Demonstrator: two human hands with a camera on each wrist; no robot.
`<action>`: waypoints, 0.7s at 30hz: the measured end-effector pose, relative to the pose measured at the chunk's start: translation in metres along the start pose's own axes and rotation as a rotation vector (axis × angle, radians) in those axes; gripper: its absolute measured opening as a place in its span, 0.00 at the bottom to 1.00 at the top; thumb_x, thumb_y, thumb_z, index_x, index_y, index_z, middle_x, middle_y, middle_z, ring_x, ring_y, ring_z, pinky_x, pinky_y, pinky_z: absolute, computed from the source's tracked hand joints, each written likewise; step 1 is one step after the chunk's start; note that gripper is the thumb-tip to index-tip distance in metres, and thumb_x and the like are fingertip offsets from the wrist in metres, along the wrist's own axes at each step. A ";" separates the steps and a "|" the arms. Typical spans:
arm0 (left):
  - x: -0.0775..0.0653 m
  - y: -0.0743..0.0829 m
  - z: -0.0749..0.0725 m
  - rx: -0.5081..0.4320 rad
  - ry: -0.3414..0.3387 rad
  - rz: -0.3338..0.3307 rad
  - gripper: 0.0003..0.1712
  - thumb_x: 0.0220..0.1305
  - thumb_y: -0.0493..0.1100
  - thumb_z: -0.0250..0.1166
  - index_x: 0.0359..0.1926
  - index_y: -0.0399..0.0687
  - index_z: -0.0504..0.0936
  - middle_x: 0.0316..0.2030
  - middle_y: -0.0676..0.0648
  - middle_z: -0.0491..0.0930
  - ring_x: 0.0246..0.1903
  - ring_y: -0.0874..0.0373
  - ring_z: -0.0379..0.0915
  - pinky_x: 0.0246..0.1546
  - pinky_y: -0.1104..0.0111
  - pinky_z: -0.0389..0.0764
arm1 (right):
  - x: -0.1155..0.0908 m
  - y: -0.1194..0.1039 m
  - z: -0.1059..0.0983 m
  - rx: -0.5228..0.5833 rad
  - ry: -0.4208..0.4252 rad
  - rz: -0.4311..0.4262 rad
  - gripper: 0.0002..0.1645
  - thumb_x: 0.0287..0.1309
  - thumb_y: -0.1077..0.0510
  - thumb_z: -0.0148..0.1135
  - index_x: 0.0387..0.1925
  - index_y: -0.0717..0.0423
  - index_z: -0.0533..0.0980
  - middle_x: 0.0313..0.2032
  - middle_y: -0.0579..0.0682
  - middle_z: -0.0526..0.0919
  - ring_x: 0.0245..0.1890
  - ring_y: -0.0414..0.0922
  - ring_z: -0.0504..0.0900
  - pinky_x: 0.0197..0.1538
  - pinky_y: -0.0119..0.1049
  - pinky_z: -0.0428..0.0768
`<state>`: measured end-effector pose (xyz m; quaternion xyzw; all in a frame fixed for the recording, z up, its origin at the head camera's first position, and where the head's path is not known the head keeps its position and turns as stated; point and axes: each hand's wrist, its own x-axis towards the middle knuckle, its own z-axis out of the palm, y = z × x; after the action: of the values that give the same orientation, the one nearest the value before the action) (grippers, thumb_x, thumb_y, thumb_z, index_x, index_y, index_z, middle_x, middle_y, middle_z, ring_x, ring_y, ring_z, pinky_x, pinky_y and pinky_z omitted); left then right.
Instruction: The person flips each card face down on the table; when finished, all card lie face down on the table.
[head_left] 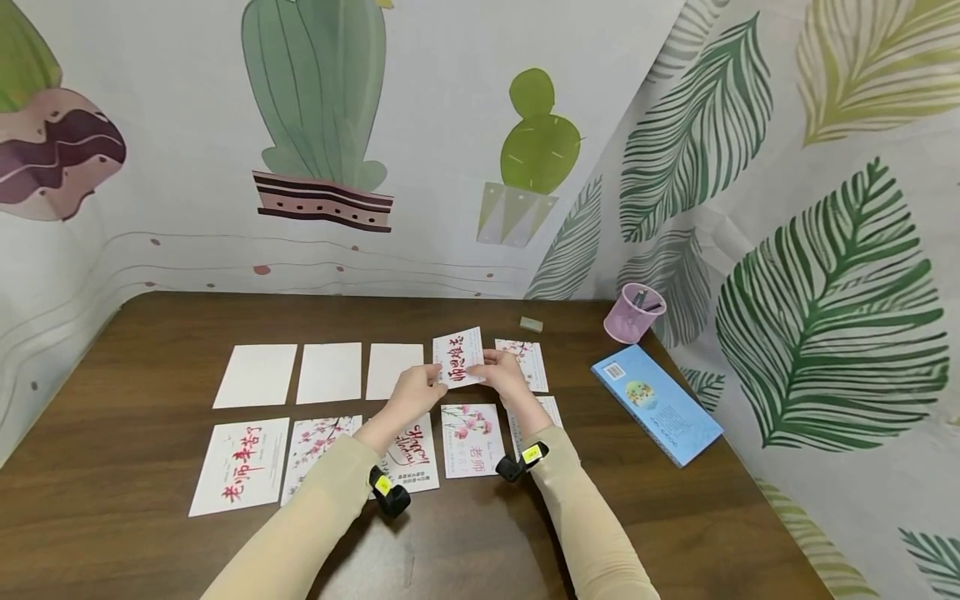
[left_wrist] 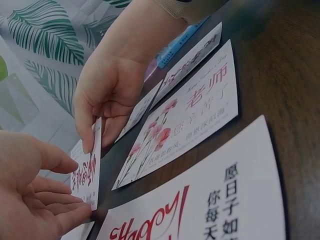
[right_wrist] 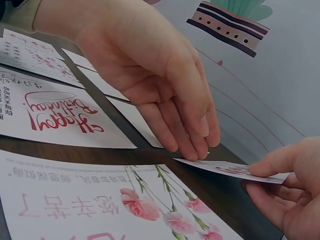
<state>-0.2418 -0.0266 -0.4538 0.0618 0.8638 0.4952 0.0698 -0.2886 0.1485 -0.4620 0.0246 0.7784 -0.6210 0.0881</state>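
A white card with red brush lettering (head_left: 457, 354) is raised and tilted over the back row of cards. My left hand (head_left: 411, 393) pinches its left edge, thumb and fingertips close together there. The right edge is gripped by my right hand (head_left: 507, 377); in the left wrist view that thumb lies on the card's printed face (left_wrist: 91, 162). Below the hands lie a carnation card (head_left: 474, 442) and a birthday card (head_left: 414, 452), the latter partly covered by my left arm. A pink blossom card (head_left: 529, 364) shows right of my right hand.
Blank white cards (head_left: 330, 372) line the back row at left. In front are a red-lettered card (head_left: 242, 462) and a blossom card (head_left: 315, 446). A blue book (head_left: 660, 404), a pink pen cup (head_left: 632, 315) and a small eraser-like block (head_left: 531, 324) are at right.
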 end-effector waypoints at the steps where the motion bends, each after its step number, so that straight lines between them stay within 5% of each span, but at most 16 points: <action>1: 0.000 0.000 0.000 -0.003 0.001 -0.002 0.27 0.67 0.37 0.58 0.64 0.27 0.69 0.62 0.30 0.72 0.63 0.38 0.69 0.63 0.52 0.73 | 0.003 0.004 0.001 0.007 0.007 0.004 0.28 0.54 0.68 0.63 0.57 0.73 0.72 0.50 0.68 0.81 0.37 0.41 0.82 0.45 0.34 0.83; 13: 0.000 0.000 -0.002 -0.025 0.065 -0.003 0.25 0.65 0.34 0.59 0.62 0.28 0.72 0.58 0.31 0.76 0.59 0.40 0.73 0.60 0.54 0.76 | 0.002 0.003 0.002 0.018 0.009 -0.013 0.26 0.53 0.69 0.63 0.56 0.73 0.74 0.47 0.65 0.83 0.35 0.39 0.81 0.38 0.29 0.82; 21: 0.001 0.003 -0.005 -0.095 0.201 0.085 0.20 0.63 0.33 0.59 0.56 0.32 0.78 0.51 0.35 0.82 0.49 0.44 0.79 0.51 0.57 0.82 | -0.006 -0.002 0.001 -0.030 0.085 -0.095 0.24 0.52 0.69 0.64 0.53 0.70 0.76 0.42 0.60 0.84 0.33 0.38 0.79 0.35 0.28 0.77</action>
<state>-0.2433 -0.0288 -0.4485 0.0450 0.8385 0.5418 -0.0356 -0.2831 0.1476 -0.4593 0.0129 0.7910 -0.6111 0.0258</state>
